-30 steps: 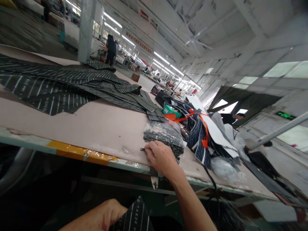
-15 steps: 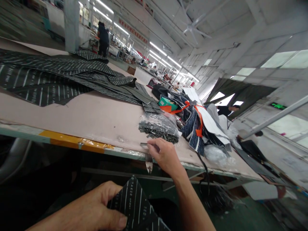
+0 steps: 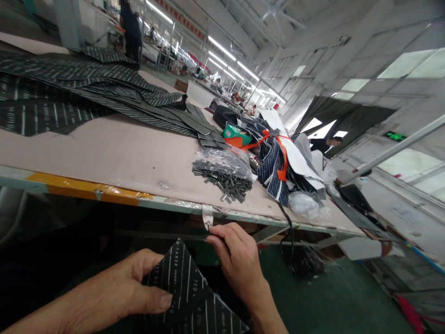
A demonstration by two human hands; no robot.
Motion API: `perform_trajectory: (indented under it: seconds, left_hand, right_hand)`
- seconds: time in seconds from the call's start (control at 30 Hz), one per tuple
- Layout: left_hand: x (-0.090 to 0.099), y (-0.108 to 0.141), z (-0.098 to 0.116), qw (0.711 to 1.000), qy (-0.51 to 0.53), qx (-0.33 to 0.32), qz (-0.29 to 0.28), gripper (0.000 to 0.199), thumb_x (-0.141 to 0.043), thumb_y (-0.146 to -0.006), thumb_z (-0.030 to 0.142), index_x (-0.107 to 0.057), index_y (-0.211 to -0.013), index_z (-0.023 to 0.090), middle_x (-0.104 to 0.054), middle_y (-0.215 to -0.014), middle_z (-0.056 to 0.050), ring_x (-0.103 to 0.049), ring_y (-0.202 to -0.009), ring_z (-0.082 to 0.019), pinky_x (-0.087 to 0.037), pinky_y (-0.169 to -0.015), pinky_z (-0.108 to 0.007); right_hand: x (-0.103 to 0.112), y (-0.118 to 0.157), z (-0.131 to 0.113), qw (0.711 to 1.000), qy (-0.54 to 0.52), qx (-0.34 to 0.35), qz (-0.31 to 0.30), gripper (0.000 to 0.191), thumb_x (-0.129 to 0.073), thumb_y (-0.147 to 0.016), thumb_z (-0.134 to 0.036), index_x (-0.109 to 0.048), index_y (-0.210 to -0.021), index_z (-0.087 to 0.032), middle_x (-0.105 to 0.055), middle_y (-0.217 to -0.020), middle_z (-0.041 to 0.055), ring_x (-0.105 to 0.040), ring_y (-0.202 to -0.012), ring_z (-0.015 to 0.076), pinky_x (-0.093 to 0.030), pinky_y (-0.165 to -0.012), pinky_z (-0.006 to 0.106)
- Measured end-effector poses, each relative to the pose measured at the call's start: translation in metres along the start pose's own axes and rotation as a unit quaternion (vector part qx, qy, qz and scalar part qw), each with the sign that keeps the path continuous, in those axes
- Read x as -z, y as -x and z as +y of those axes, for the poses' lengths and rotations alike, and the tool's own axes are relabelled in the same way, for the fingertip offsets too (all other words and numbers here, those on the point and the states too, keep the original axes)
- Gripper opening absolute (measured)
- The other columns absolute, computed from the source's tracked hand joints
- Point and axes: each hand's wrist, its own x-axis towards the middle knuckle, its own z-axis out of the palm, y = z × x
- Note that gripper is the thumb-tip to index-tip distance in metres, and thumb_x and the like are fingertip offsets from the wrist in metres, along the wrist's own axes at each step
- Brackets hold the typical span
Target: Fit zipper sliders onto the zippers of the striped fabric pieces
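Note:
My left hand [image 3: 128,290] is closed on a dark piece of fabric [image 3: 186,283] with white stripes and lettering, its pointed corner up, below the table edge. Thumb and forefinger of my right hand [image 3: 239,255] are pinched on a small grey strip, mostly hidden by the fingertips. They are at the lower end of a pale pointed tab [image 3: 207,215] that hangs from the table edge. Just above, a heap of small grey strips [image 3: 231,185] spills from a clear plastic bag [image 3: 227,160] on the table.
Layers of dark striped fabric [image 3: 128,97] lie along the left of the table [image 3: 114,153]. A green box [image 3: 238,134] and a bundle with an orange tie [image 3: 283,157] stand right of centre. A black cord hangs off the edge. Other people are farther back.
My right hand has moved down from beside the heap to the hanging tab, with the small grey strip. My left hand keeps the fabric. The view has shifted slightly.

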Motion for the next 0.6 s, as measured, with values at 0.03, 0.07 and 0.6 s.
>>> perform_trajectory:
  seconds: [0.03,0.07,0.6]
  left_hand:
    - [0.000,0.000,-0.001,1.000,0.002,0.002,0.006,0.019,-0.082,-0.083,0.028,-0.086,-0.101,0.026,-0.084,-0.092,0.000,-0.072,-0.082,-0.020,-0.052,-0.080,-0.028]
    - [0.001,0.000,-0.001,1.000,0.004,0.002,0.011,0.019,-0.082,-0.082,0.029,-0.087,-0.100,0.026,-0.084,-0.091,0.000,-0.072,-0.082,-0.020,-0.052,-0.079,-0.027]
    - [-0.003,-0.004,-0.006,0.993,0.077,-0.004,0.087,0.027,-0.089,-0.076,0.035,-0.086,-0.101,0.026,-0.085,-0.086,-0.004,-0.077,-0.081,-0.023,-0.058,-0.079,-0.029]
  right_hand:
    - [-0.003,0.000,0.001,1.000,0.006,-0.002,0.001,0.016,-0.060,-0.103,-0.023,-0.072,-0.099,-0.014,-0.076,-0.086,0.0088,-0.070,-0.078,0.0215,-0.056,-0.072,0.031]
    - [-0.006,0.000,0.003,1.000,0.008,-0.004,0.000,0.016,-0.059,-0.103,-0.022,-0.072,-0.098,-0.014,-0.076,-0.086,0.0089,-0.070,-0.078,0.0215,-0.056,-0.072,0.031]
    - [-0.025,-0.001,0.013,0.881,-0.339,-0.314,0.098,0.027,-0.078,-0.087,-0.046,-0.080,-0.096,-0.020,-0.069,-0.066,-0.0019,-0.058,-0.053,0.0113,-0.047,-0.054,0.022]
